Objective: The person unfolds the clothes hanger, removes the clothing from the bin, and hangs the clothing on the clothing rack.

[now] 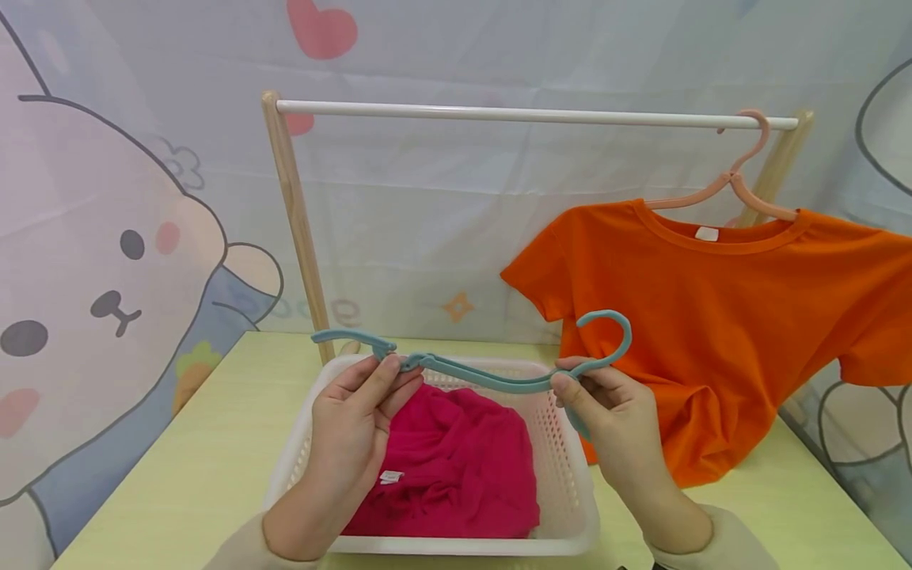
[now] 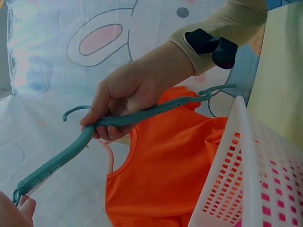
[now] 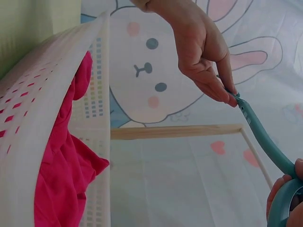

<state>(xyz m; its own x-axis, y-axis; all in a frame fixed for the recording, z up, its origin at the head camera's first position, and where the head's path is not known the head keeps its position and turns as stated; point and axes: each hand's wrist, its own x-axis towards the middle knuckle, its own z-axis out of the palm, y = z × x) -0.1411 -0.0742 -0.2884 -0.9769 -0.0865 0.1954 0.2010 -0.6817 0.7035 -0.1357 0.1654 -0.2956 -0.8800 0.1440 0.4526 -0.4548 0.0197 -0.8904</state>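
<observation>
A teal folding clothes hanger (image 1: 492, 380) is held level in both hands above a white basket (image 1: 586, 507). My left hand (image 1: 356, 431) pinches it near the joint of one arm, whose end piece sticks out to the left. With thumb and fingers, my right hand (image 1: 620, 427) grips the hanger's middle just below its hook, which curves upward. Part of the hanger's other arm is hidden behind the right hand in the head view. Beneath the hands, a crumpled magenta garment (image 1: 463, 467) with a white label lies in the basket.
Behind the basket stands a rack with a white rail (image 1: 499, 112) and wooden posts (image 1: 295, 206). An orange T-shirt (image 1: 698, 317) hangs at its right end on a pink hanger (image 1: 744, 170), its hem reaching the pale yellow table (image 1: 185, 475). A cartoon-printed curtain (image 1: 442, 214) forms the backdrop.
</observation>
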